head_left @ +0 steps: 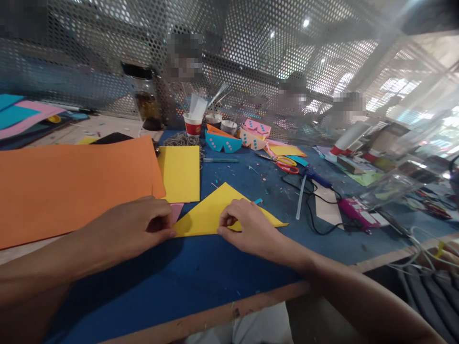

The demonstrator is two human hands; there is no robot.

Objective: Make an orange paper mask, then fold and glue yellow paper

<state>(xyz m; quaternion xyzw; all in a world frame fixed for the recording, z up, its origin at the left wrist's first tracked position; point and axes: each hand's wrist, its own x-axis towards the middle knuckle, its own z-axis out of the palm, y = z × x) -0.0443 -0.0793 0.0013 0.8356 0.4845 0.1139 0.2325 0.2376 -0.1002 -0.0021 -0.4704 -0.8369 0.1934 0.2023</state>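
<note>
A yellow sheet of paper (pixel 204 212), folded into a triangle, lies on the blue table top with its peak pointing away from me. At its left corner, my left hand (pixel 152 220) is closed, thumb and forefinger tips together on the tip of the paper. My right hand (pixel 247 222) is curled over the middle of the near folded edge, thumb and fingers pinching it. The right corner of the triangle lies free on the table. Partly hidden under my left forearm is a stack of large orange paper (pixel 79 177), and a yellow paper pad (pixel 181 172) sits beyond my left hand.
Paper glasses (pixel 223 142), red-handled scissors (pixel 287 166) and a paper cup (pixel 192 125) stand or lie further back. On the right are a glue gun (pixel 317 177) with its cord and a purple power strip (pixel 358 214). A dark-lidded jar (pixel 147 102) stands at the back left.
</note>
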